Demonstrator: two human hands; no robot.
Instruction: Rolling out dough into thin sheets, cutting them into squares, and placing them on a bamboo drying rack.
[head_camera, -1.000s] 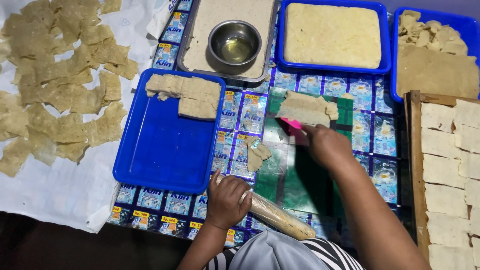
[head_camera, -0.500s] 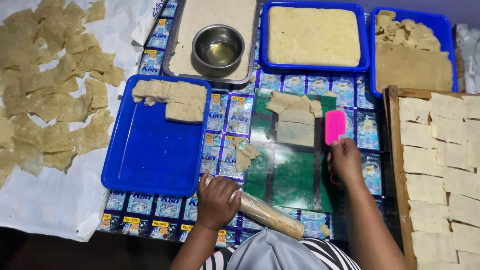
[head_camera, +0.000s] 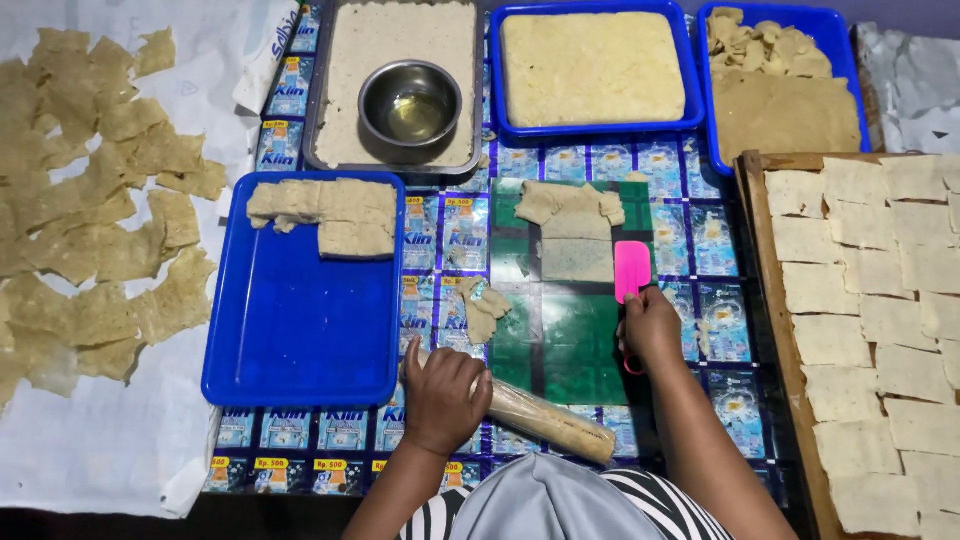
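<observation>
Dough, a flattened pale slab (head_camera: 573, 230), lies on the green board (head_camera: 560, 350) just ahead of the right hand (head_camera: 650, 325), which is clenched around the handle of a pink scraper (head_camera: 631, 270); the blade stands upright, touching the slab's right edge. The slab's long axis runs away from the person, so the right hand is plainly the nearer one. The left hand (head_camera: 442, 388) grips one end of a wooden rolling pin (head_camera: 545, 418), which lies slanted across the near edge of the board, its far end pointing under the right forearm. Between the two hands, slightly ahead, sits a small crumpled scrap of dough (head_camera: 485, 308). Left of the left hand is a blue tray (head_camera: 300, 320) with cut pieces stacked at its far end. Beyond both hands stand a metal bowl (head_camera: 410, 102) in a floured tray and two more blue trays. The surface is covered with printed sachet sheeting (head_camera: 440, 240); to the right a wooden board (head_camera: 780, 300) holds rows of pale squares, and far left torn sheets dry on white paper (head_camera: 100, 450).
</observation>
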